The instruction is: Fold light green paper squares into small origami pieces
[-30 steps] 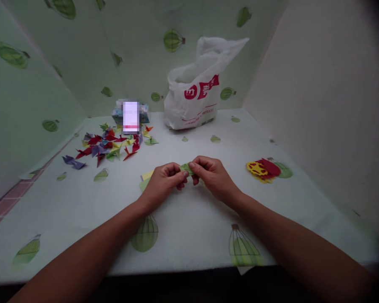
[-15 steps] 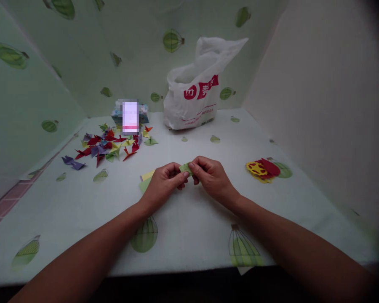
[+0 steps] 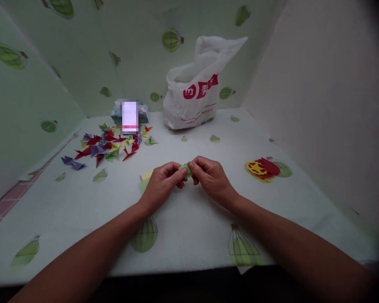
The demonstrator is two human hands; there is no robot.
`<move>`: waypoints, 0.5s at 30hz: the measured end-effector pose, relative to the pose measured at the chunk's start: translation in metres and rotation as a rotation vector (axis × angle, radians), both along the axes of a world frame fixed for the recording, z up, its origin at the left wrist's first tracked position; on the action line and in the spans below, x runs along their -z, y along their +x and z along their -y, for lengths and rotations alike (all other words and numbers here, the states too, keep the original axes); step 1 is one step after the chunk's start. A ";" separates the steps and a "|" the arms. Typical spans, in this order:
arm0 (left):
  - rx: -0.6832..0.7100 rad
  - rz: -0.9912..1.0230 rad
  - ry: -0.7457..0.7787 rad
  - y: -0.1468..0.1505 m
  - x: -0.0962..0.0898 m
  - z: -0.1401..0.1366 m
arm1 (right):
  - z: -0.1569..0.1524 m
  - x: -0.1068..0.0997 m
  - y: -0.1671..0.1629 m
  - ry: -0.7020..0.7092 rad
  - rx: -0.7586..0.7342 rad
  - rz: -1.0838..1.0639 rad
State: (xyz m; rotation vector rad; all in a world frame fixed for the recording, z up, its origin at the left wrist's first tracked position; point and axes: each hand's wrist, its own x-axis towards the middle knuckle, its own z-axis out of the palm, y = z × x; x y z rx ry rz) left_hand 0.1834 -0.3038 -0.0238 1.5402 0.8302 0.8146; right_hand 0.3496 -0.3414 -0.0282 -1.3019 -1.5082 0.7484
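Green paper (image 3: 185, 169), one piece, is pinched by left hand (image 3: 164, 176) and right hand (image 3: 211, 174) in front of one bag (image 3: 189, 107). Left of the bag lie paper figures (image 3: 99, 149), too jumbled to count.

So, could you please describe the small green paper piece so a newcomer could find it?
Start at the white plastic bag with red print. Nearer, the left hand and right hand meet at the small green paper piece. Both hands pinch it, unlike the light green paper sheet behind the left hand.
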 end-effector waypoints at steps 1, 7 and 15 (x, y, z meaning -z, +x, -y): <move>-0.004 -0.005 0.007 0.000 -0.001 0.000 | 0.000 0.000 0.000 0.005 -0.003 0.005; -0.046 -0.035 0.048 -0.001 -0.003 0.001 | 0.000 0.001 0.000 0.013 -0.044 -0.013; -0.044 -0.033 0.064 -0.001 -0.001 0.001 | 0.001 0.000 0.000 -0.005 -0.068 0.005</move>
